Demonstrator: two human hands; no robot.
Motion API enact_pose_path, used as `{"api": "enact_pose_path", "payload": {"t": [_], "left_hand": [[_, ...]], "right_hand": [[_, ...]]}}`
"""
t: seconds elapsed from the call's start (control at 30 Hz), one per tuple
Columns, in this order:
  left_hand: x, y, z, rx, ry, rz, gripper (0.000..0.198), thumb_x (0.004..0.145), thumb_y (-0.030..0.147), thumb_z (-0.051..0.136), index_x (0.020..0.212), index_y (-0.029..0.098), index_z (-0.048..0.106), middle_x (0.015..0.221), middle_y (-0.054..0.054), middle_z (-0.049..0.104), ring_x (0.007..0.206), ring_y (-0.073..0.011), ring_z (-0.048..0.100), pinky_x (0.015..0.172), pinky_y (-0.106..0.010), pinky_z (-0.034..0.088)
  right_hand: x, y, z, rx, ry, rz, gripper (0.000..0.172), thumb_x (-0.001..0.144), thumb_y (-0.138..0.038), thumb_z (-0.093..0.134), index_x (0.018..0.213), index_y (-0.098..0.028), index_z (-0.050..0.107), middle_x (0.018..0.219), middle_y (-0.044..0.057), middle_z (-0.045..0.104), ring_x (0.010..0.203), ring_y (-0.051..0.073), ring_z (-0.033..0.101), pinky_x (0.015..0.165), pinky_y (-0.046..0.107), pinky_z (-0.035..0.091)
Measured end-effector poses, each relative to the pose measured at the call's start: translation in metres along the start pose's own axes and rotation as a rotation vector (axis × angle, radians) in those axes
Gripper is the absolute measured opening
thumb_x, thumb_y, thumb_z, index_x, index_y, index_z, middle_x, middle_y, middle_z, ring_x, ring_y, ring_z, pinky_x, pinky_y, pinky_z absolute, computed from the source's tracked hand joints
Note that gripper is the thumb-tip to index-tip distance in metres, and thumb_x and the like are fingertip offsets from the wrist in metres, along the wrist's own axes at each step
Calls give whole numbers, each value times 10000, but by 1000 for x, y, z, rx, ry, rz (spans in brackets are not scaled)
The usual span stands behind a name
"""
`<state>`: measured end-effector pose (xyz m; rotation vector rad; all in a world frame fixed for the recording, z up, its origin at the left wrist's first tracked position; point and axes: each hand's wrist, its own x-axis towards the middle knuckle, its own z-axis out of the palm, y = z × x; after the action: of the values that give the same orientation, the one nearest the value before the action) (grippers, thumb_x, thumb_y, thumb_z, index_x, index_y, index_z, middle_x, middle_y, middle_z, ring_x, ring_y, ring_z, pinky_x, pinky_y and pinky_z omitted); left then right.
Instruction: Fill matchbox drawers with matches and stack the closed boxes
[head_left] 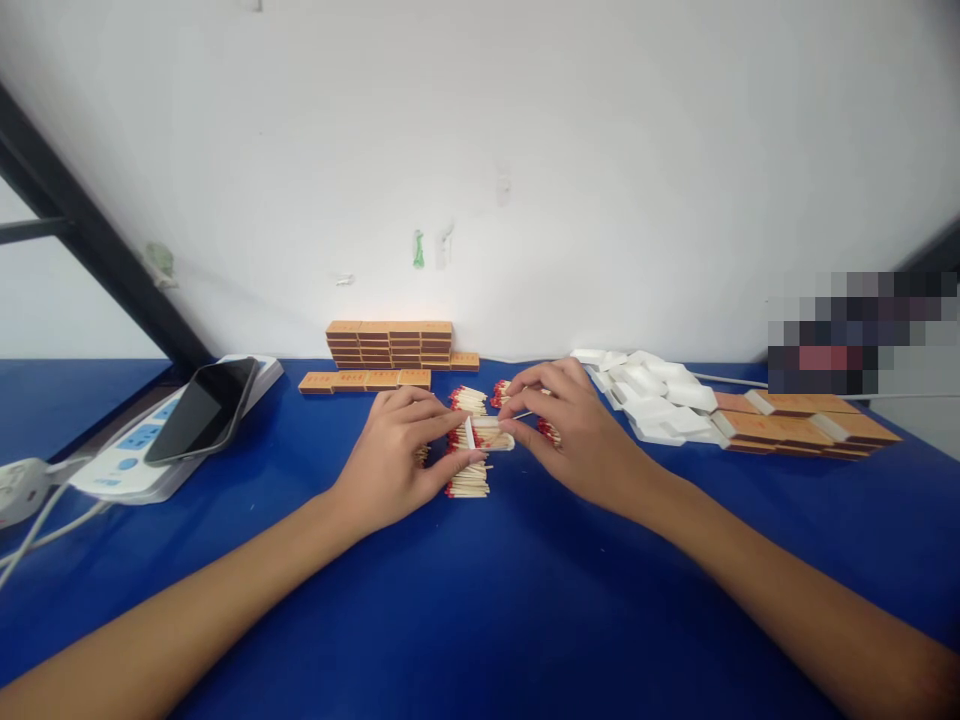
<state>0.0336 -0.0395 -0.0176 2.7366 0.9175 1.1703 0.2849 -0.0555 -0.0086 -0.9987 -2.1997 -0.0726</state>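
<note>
A pile of red-tipped matches (468, 478) lies in the middle of the blue table (480, 600). My left hand (397, 450) and my right hand (574, 430) meet over it. Together they pinch a small white matchbox tray (487, 433) filled with matches. The left fingers close on the tray's left end, and the right fingers close on its right end. More loose matches (469, 398) lie just behind the hands.
Stacked orange matchboxes (390, 345) stand against the wall, with a row (364, 380) in front. White inner trays (652, 395) and orange sleeves (802, 420) are heaped at the right. A phone (202, 408) rests on a power strip (127, 455) at the left.
</note>
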Motion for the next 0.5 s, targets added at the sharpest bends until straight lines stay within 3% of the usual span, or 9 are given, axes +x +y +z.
{"api": "enact_pose_path", "payload": {"t": [0.17, 0.5], "left_hand": [[0, -2, 1, -6, -6, 12, 350, 944, 459, 770, 1180, 202, 767, 986, -59, 774, 1024, -257, 651, 917, -449, 473], [0, 1, 0, -13, -28, 21, 343, 954, 447, 760, 1192, 202, 768, 1004, -62, 782, 1036, -257, 655, 930, -452, 474]], "right_hand": [[-1, 3, -3, 47, -86, -17, 48, 1013, -265, 654, 1023, -252, 699, 1168, 82, 632, 1161, 277, 508, 1024, 493, 459], [-2, 1, 1, 5, -72, 4, 88, 1022, -292, 640, 969, -233, 677, 1114, 86, 663, 1102, 279, 532, 958, 485, 468]]}}
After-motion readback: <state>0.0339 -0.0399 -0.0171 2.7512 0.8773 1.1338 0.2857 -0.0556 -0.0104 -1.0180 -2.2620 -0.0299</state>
